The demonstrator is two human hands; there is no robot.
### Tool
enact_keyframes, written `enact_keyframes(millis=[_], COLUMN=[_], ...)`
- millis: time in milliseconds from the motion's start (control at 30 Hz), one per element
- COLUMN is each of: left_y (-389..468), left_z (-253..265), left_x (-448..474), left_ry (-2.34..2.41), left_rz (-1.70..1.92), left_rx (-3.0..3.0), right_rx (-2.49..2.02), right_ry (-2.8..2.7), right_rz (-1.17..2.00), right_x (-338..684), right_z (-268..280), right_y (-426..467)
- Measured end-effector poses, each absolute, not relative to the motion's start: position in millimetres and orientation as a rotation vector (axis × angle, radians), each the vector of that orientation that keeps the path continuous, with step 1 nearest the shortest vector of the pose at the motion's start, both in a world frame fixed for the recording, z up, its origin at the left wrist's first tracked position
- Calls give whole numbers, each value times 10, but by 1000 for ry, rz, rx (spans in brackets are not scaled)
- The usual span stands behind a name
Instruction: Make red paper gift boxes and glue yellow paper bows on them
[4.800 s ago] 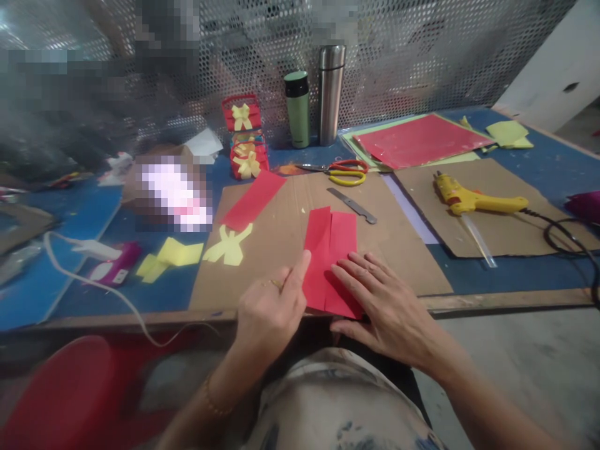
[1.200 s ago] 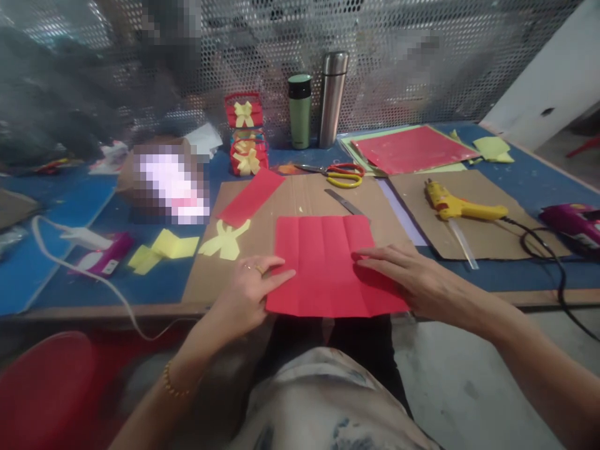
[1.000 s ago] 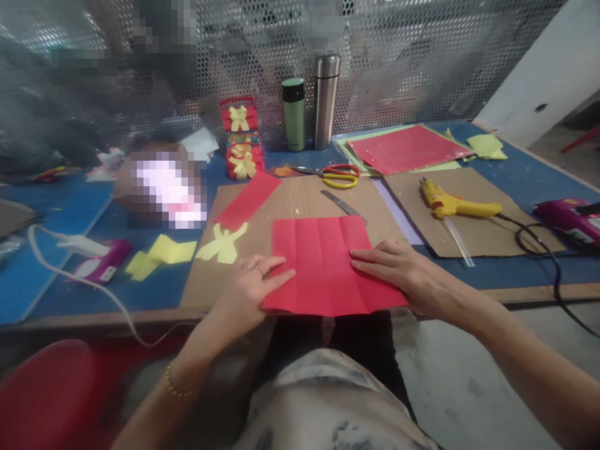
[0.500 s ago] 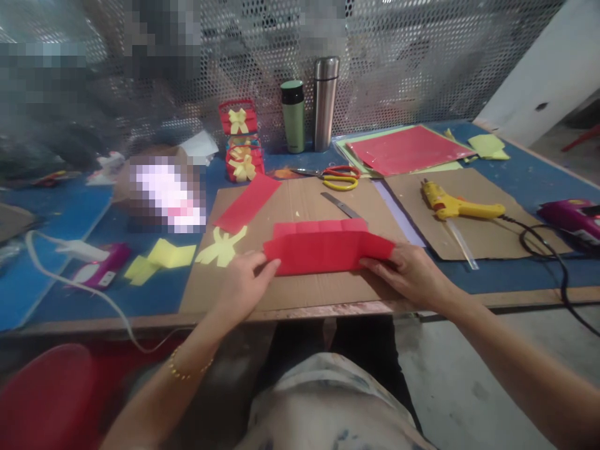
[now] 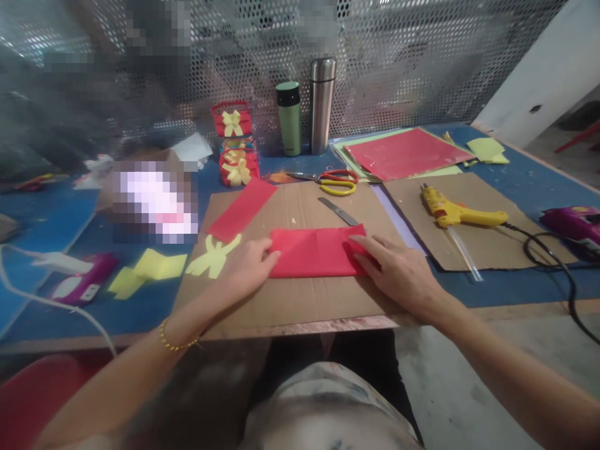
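Observation:
A folded piece of red paper (image 5: 314, 253) lies on the brown cardboard sheet (image 5: 281, 309) in front of me. My left hand (image 5: 250, 265) pinches its left end between thumb and fingers. At the right end, my right hand (image 5: 396, 269) grips the paper with thumb below and fingers over the upper corner. Behind it rests a grey blade (image 5: 338, 211). A red paper strip (image 5: 241, 211) and a yellow paper bow shape (image 5: 214, 256) are near my left hand.
Scissors (image 5: 340, 182) lie at the cardboard's far edge. A yellow glue gun (image 5: 462, 211) rests on another cardboard piece (image 5: 506, 247), its black cord (image 5: 567, 294) trailing right. A green tumbler (image 5: 289, 122) and a steel flask (image 5: 322, 109) stand behind, beside decorated red paper pieces (image 5: 238, 169).
The red paper's side ends, stretched outward before, are now folded in, making it shorter. The upper creased strip no longer shows behind it. My right hand has moved inward.

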State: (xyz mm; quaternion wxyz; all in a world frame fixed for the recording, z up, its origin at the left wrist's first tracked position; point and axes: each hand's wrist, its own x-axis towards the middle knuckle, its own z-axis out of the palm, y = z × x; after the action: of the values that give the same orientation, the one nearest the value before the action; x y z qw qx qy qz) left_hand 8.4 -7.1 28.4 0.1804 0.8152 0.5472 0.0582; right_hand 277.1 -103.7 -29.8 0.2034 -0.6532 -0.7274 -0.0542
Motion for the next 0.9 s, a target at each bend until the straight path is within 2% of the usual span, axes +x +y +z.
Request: enact_keyframes(millis=[133,333,900], left_y=[-77,-81,-23], left_z=[263,178,182], left_x=[64,9,26], left_ry=[1525,1484,1522], left_rz=[236,332,249], left_rx=[2275,2249,2224], right_rx=[-1786,-1737,-1746], right_ry=[-2092,-2092,-2048], right_rz=[-191,-41,-82], right_x=[2807,2857,2846], right_z=[-319,-296,-318], right_y=[-1030,-946,-933])
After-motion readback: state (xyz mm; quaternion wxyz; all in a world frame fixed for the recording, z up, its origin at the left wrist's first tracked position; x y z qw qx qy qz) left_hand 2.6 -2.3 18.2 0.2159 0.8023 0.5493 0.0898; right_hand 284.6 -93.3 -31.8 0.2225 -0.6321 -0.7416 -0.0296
